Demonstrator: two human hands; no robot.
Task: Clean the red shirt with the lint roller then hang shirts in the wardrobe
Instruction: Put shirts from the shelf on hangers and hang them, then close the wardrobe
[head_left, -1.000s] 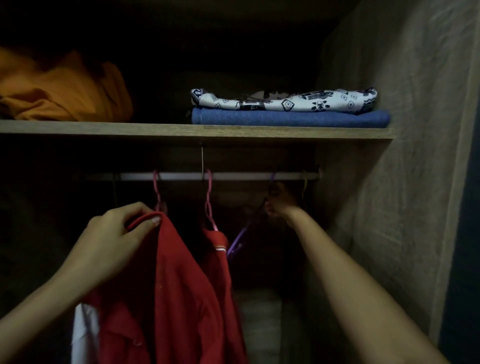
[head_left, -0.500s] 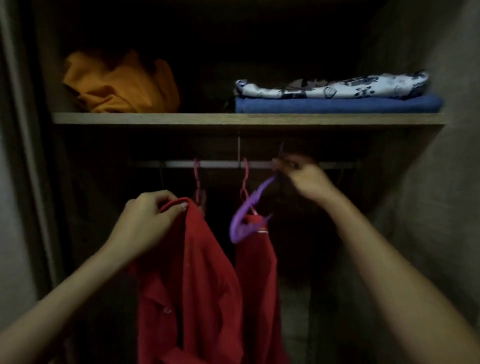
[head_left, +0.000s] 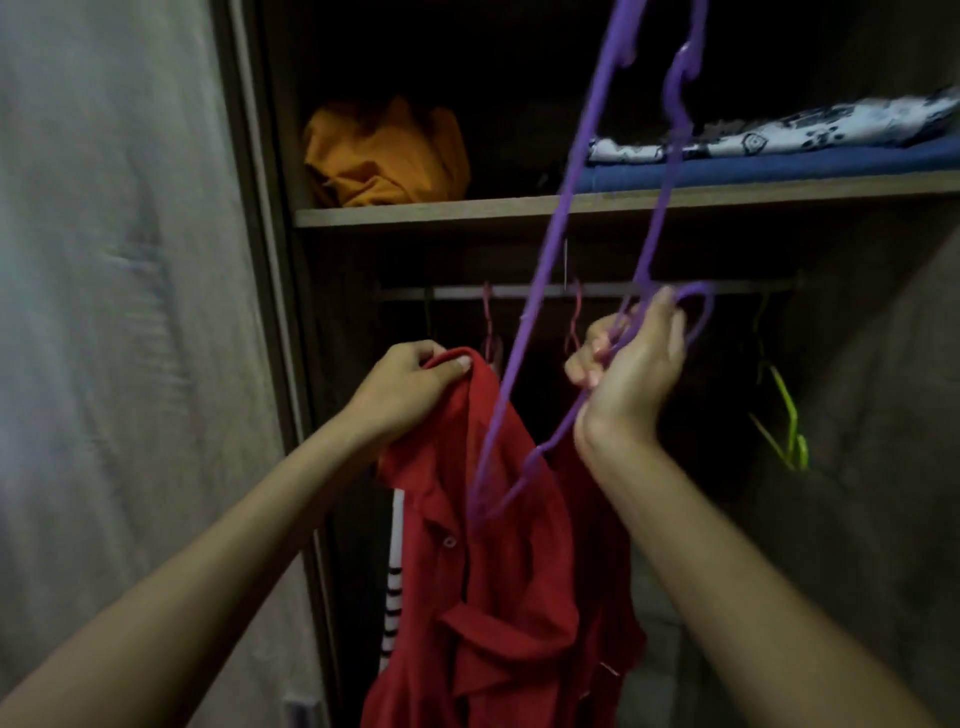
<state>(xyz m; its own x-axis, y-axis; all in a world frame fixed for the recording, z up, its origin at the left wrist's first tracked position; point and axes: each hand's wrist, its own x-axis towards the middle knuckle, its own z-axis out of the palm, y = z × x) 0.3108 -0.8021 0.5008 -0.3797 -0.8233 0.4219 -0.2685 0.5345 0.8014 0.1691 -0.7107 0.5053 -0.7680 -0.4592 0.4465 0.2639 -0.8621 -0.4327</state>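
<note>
The fingers (head_left: 597, 358) of the right hand (head_left: 631, 371) are curled round the hook end of a thin purple plastic hanger (head_left: 524, 332), which stands tilted in front of the open wardrobe, one shoulder tip pointing down onto the cloth and the rest running up out of view. The left hand (head_left: 402, 389) pinches the soft red cotton shirt (head_left: 498, 561) by its collar between thumb and fingers, so the shirt hangs limp below, just beside the hanger and in front of the lower compartment.

The shirt looks light and floppy; I judge it will sag and twist unless held at the collar or shoulder seam, which is where the hanger's arm should enter. The hanger appears light, springy and smooth, so the cloth may slide off a sloping arm.

Behind, a pale metal rail (head_left: 587, 290) carries pink hooks and a lime-green hanger (head_left: 784, 415) at the right. A striped white garment (head_left: 394, 587) hangs behind the shirt. The wooden shelf (head_left: 415, 213) above bears a crumpled orange cloth (head_left: 384, 156) and a folded blue fabric (head_left: 779, 169) under a white patterned one (head_left: 779, 132).
</note>
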